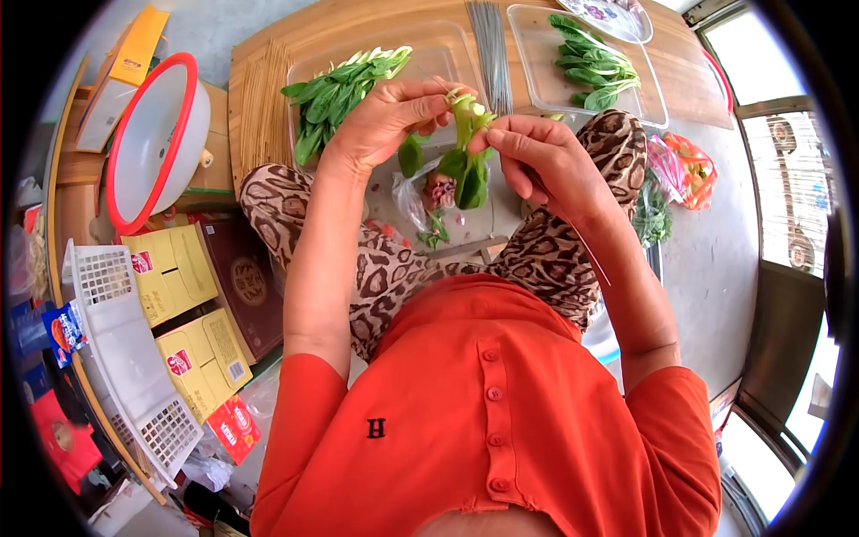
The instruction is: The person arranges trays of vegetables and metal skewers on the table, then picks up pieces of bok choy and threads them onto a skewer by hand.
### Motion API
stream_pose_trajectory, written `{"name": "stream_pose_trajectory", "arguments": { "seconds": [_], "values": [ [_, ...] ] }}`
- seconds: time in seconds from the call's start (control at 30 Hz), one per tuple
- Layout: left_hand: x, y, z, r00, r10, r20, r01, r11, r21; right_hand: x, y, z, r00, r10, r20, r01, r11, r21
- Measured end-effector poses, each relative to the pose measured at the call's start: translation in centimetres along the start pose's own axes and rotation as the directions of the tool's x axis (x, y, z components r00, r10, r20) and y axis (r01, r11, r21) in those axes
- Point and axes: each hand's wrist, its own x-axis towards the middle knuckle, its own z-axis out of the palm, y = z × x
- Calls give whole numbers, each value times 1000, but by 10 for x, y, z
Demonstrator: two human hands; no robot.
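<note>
Between my two hands hangs a bunch of leafy greens [470,134], pale stems up and dark leaves down. My left hand [394,121] pinches it from the left near the stem ends. From the right, my right hand [541,161] pinches its side, and a thin stick [586,246] slants down from under this hand. Beyond my left hand, a clear tray [438,40] holds a pile of greens [344,94]. Another clear tray [528,58] at the back right holds more greens [595,63]. Below the hanging leaves lie a plastic bag [412,201] and scraps on the floor.
Bamboo sticks [259,107] and thin grey sticks [489,54] lie on the wooden table [376,20]. A red-rimmed basin [157,143], yellow boxes [170,273] and a white plastic rack [134,358] stand left. Right are bags [684,170] beside leaves [653,215].
</note>
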Motion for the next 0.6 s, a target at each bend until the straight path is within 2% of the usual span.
{"name": "stream_pose_trajectory", "arguments": {
  "seconds": [0.1,0.17,0.2,0.27,0.3,0.37,0.43,0.5,0.6],
  "values": [
    [3,-3,4,999,32,13,-33,996,85,3,6,-4,1000,-1,-13,1,1000,3],
    [7,-9,4,986,156,59,-163,976,143,3,9,-6,1000,2,-28,-2,1000,18],
    [8,-8,0,986,155,56,-161,976,145,3,11,-8,1000,2,-25,-1,1000,19],
    [8,-3,-12,994,89,-60,-61,927,369,2,17,-13,998,-8,-59,5,999,-49],
    [9,-2,-30,984,118,-131,-52,903,427,1,20,-17,998,-6,-56,3,999,-47],
    [13,1,-70,938,98,-332,51,909,414,-2,26,-26,996,-4,-87,2,1000,-26],
    [19,3,-98,877,129,-463,83,908,410,-2,30,-34,995,9,-100,-12,999,-32],
    [26,0,-112,851,152,-502,107,887,449,-3,34,-40,989,36,-142,-40,999,-19],
    [47,-22,-131,804,199,-561,212,785,582,0,40,-43,990,36,-136,-35,999,10]
  ]
}}
